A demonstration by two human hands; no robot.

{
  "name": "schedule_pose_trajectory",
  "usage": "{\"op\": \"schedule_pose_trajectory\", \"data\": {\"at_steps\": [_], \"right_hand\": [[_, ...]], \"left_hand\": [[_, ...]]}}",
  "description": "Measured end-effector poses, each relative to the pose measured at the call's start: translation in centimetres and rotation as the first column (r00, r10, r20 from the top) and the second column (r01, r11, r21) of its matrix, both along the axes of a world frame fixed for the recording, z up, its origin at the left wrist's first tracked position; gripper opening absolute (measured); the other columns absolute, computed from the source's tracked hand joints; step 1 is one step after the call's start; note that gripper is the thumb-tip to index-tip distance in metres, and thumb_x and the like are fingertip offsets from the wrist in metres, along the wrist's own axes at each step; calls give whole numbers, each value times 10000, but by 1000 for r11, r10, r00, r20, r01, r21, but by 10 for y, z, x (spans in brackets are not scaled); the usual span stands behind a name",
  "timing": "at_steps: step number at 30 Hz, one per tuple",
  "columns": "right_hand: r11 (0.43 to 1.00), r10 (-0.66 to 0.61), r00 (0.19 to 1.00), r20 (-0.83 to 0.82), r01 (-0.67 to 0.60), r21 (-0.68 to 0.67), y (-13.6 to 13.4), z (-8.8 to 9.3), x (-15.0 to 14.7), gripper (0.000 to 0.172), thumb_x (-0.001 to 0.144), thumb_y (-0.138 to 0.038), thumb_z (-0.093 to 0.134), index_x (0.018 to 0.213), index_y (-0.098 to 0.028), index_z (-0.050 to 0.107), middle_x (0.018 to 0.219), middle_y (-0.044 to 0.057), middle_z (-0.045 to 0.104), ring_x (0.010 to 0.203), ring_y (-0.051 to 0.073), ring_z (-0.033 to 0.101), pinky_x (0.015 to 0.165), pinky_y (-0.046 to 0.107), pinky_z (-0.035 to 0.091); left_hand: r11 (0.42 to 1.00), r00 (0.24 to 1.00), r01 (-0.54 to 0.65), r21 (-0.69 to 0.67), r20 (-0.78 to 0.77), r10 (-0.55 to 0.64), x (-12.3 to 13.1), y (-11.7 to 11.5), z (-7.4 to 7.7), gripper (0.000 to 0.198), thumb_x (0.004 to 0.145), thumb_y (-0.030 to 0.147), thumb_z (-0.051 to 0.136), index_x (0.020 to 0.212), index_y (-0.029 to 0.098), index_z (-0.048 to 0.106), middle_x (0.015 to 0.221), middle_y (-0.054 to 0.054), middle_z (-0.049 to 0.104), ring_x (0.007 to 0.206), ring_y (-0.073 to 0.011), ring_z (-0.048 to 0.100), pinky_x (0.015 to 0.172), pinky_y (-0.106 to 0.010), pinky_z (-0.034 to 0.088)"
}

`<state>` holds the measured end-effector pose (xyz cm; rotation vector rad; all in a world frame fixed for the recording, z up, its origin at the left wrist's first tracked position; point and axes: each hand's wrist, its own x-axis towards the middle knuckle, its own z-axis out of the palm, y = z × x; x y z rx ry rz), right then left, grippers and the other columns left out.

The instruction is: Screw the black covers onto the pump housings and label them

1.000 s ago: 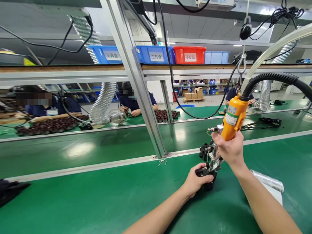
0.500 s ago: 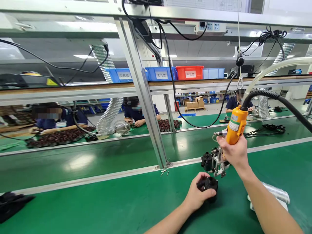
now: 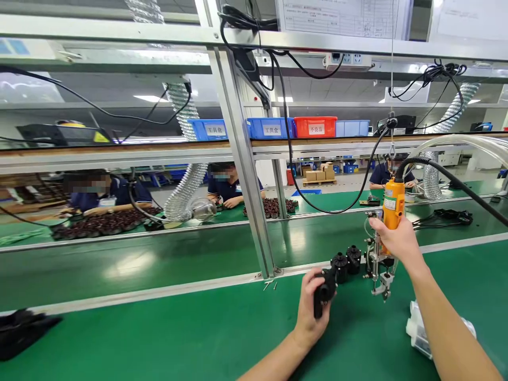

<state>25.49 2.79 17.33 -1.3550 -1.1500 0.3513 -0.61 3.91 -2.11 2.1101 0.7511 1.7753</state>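
My left hand (image 3: 310, 312) is closed around a black plastic housing (image 3: 326, 292), tilted so that a round port faces me. It appears lifted off the green bench. My right hand (image 3: 400, 242) grips an orange electric screwdriver (image 3: 392, 203), held nearly upright. Its metal nose (image 3: 384, 288) points down, to the right of the housing and apart from it. Two similar black housings, one nearer (image 3: 339, 269) and one farther (image 3: 353, 259), stand along the bench's back rail. Another dark part behind the screwdriver's nose is mostly hidden.
Small screws (image 3: 270, 285) lie by the foot of the metal post (image 3: 250, 185). A clear-and-white plastic object (image 3: 420, 333) is partly behind my right forearm. Black cloth (image 3: 24, 330) lies far left. Cable and hose (image 3: 460, 182) run from the screwdriver. Co-workers sit across the line.
My left hand has lifted the black housing and turned it on its side, moving slightly left. My right hand has carried the screwdriver right, away from the housing, and it is more upright.
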Motion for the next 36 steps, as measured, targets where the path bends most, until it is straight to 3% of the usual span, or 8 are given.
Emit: {"op": "schedule_pose_trajectory", "data": {"at_steps": [3,5,8,11,16,26,30,36], "right_hand": [[1000,21,1000,19,-21,-18,-2,1,-1,539,683,-596,808,943,-173,596,675,-4,614,555,151,537,503,264,432],[998,53,998,16,-53,-33,-6,3,-4,524,699,-596,801,940,-179,592,676,-9,610,571,157,555,523,271,455],[991,119,993,-16,-120,-56,-15,7,-10,502,713,-575,794,943,-183,581,661,-22,589,563,155,553,518,275,470],[985,154,987,-52,-157,-65,-22,11,-17,482,700,-549,792,932,-182,582,639,-31,570,537,146,528,488,270,464],[988,131,989,-75,-136,-71,-25,13,-25,429,685,-520,772,881,-191,578,566,-55,519,482,125,465,440,250,409],[956,240,967,-88,-251,-150,-8,1,-26,459,687,-572,754,882,-212,547,546,-71,489,469,132,438,452,272,400],[960,259,963,-69,-265,-95,-5,-3,-26,475,657,-566,784,866,-207,552,584,-50,535,525,145,480,499,277,418],[952,284,954,-99,-293,-88,-9,-4,-35,478,672,-584,759,867,-213,530,571,-73,487,497,132,442,499,277,389]], "left_hand": [[956,987,-149,-251,19,159,-9,18,-1,482,907,172,644,1351,261,479,1324,-124,547,1282,-308,545,1151,-563,392],[905,986,-148,-398,11,166,-11,26,-5,561,887,151,623,1414,237,451,1388,-139,530,1352,-320,508,1202,-569,341],[879,1000,-20,-477,1,24,-10,30,-13,769,840,88,581,1554,251,345,1614,-125,381,1537,-310,327,1291,-521,224],[831,989,115,-544,-11,-144,-7,28,-20,858,847,81,527,1630,299,251,1728,-58,238,1604,-280,203,1297,-487,251],[800,989,134,-585,22,-150,-6,27,-25,895,839,70,513,1651,305,219,1741,-26,226,1608,-261,202,1285,-474,293],[776,986,162,-609,75,-147,-10,35,-43,997,763,30,566,1653,312,216,1745,-34,204,1604,-282,208,1265,-453,340],[768,985,167,-618,65,-161,-12,36,-42,1027,743,49,602,1656,303,207,1739,-50,219,1598,-299,224,1261,-455,344],[765,989,136,-630,43,-140,-14,37,-40,1048,717,65,612,1658,286,206,1734,-72,228,1591,-318,236,1238,-469,372]]}}
